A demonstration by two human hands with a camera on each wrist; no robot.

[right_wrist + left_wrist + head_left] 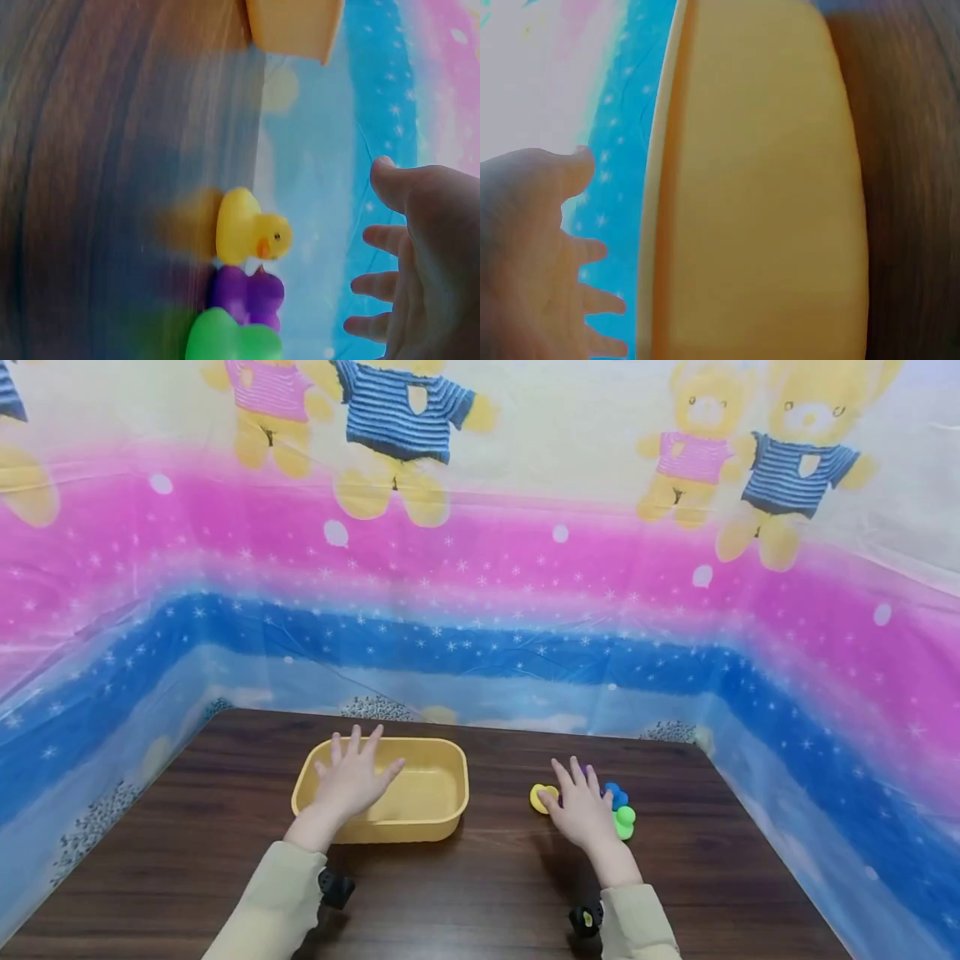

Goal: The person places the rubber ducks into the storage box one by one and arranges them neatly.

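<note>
My left hand (pixel 352 785) hovers over the left part of a yellow plastic basin (pixel 427 831), its fingers spread and nothing in them. In the left wrist view the basin's side (pixel 765 187) fills the middle, with the hand beyond its rim. My right hand (pixel 585 810), fingers spread and holding nothing, is above a small cluster of toy ducks. A yellow duck (pixel 240 229), a purple one (pixel 244 292) and a green one (pixel 225 337) sit together on the table. A blue toy (pixel 617 797) lies beside the green one; the right hand partly hides the cluster in the head view.
The dark wood-grain table (pixel 480 902) carries the basin at left and the ducks at right. Behind and along both sides hangs a printed cloth (pixel 495 568) with bears and snowflakes. A black wrist camera (pixel 336 888) is on the left wrist, another (pixel 585 920) on the right.
</note>
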